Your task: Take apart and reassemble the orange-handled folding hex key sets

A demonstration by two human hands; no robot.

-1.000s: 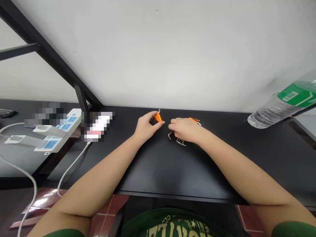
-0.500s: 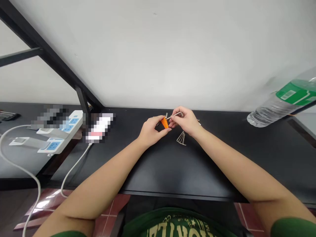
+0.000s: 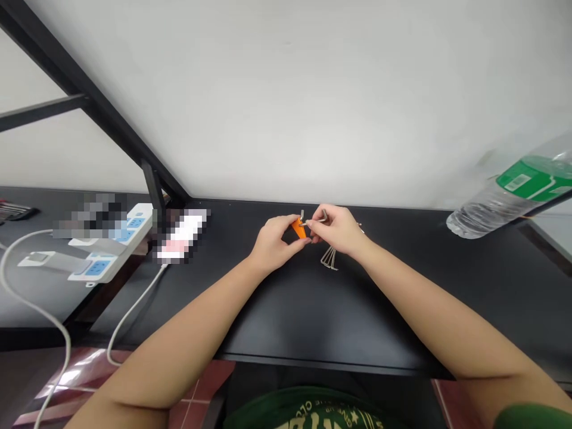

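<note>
Just above the centre of the frame, a small orange holder (image 3: 299, 228) is pinched in the left hand (image 3: 273, 243), its grip closed narrowly around the holder's lower end. A short metal pin is seen standing up from the holder's top. A thin hex key (image 3: 314, 221) is held by the right hand (image 3: 340, 229) between thumb and fingertips, the grip closed tight on it, and its free end is brought against the holder's side. Both hands are raised slightly over the black bench (image 3: 313, 316). A small bundle of loose hex keys (image 3: 329, 258) is laid on the bench just below the right hand. At the right edge a clear water bottle (image 3: 504, 199) with a green label is seen. At the left a white power strip (image 3: 111, 250) is placed, with a white cable (image 3: 129, 310) trailing down.
</note>
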